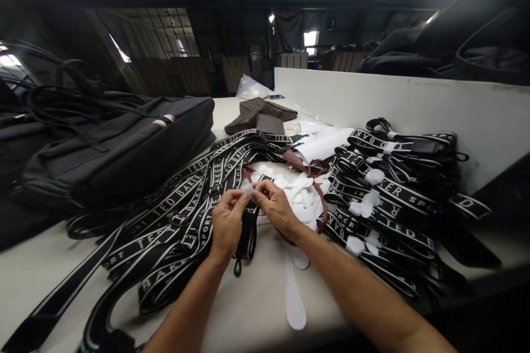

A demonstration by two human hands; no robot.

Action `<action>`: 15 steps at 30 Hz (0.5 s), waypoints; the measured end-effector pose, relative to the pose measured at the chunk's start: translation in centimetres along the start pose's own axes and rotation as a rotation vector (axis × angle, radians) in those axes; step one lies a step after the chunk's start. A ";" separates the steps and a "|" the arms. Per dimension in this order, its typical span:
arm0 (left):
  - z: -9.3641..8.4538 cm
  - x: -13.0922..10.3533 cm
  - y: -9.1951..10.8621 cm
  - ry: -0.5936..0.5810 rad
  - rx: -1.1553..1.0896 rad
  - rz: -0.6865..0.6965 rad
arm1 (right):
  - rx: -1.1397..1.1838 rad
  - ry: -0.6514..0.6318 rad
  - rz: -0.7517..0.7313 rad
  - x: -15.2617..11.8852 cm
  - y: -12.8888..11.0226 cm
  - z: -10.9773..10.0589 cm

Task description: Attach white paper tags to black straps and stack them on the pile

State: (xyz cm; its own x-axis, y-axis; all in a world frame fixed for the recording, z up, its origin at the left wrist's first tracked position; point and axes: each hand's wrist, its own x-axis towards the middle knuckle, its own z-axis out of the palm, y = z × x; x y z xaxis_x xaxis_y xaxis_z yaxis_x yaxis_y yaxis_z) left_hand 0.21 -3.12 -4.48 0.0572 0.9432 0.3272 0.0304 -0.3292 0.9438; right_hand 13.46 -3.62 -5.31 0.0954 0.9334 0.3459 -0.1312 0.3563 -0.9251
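Near the middle of the table, my left hand (227, 225) and my right hand (276, 207) meet with fingertips pinched on a small white strip (247, 186). Just below them hangs a folded black strap (249, 231) with white lettering; whether the strip goes all the way round it is hidden by my fingers. Behind my right hand lies a heap of white strips (302, 198) with toothed edges and rounded ends. One loose toothed strip (295, 300) lies nearer me. To the left spread several long lettered straps (178, 209), unbundled.
Strap bundles with white bands (385, 198) are piled on the right. A large black bag (124, 149) stands at left. Dark brown folded pieces (260, 113) and a clear plastic bag (252, 88) lie behind. A white panel (393, 96) edges the back right; a reddish-brown band (321, 207) circles the heap.
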 end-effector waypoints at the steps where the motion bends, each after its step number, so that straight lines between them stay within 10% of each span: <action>1: -0.1 0.0 0.0 -0.001 0.000 -0.002 | -0.007 0.002 0.006 -0.1 -0.1 0.1; 15: -0.3 0.1 -0.2 0.025 0.051 0.044 | -0.079 0.054 0.089 -0.3 -0.4 0.2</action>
State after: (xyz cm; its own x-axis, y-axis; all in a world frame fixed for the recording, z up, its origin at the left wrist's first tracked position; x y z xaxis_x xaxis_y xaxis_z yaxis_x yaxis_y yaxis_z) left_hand -0.07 -2.96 -4.68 0.0343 0.9285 0.3697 0.0796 -0.3713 0.9251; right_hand 13.26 -4.03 -5.00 0.1399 0.9569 0.2546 -0.0635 0.2652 -0.9621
